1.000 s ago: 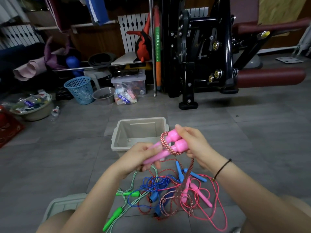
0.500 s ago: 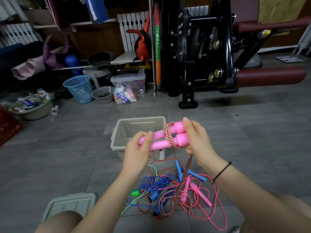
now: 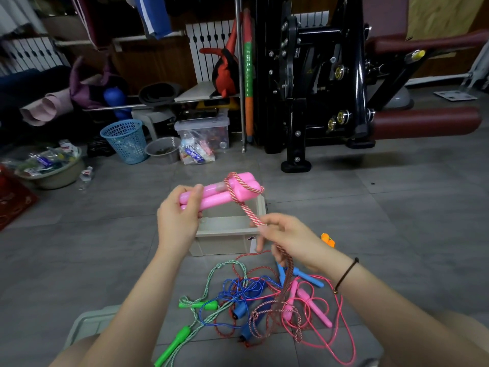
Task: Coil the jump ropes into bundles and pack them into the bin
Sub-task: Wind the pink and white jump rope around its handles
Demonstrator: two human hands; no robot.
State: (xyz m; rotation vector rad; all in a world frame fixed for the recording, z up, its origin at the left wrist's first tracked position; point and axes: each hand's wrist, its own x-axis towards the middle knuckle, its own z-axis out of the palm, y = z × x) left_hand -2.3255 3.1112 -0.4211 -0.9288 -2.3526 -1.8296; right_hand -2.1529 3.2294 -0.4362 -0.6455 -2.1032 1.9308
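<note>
Head view showed the left hand point(image 3: 176, 221), its fingers point(image 3: 195, 193) curled round the two pink handles point(image 3: 211, 195), held above the bin point(image 3: 227, 235). The right hand point(image 3: 287, 235) pinched the striped rope point(image 3: 246, 211) at 5 o'clock from the handles, one loose loop round them. The rest trailed into the tangle of ropes point(image 3: 238, 295) on the floor point(image 3: 79, 247) at 6 o'clock. Winding on could drag neighbouring cords up, or the slack loop might slip off the handle ends.

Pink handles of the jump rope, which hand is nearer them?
Left. The left hand grips the pink handles; the right hand pinches the striped cord below them.
</note>
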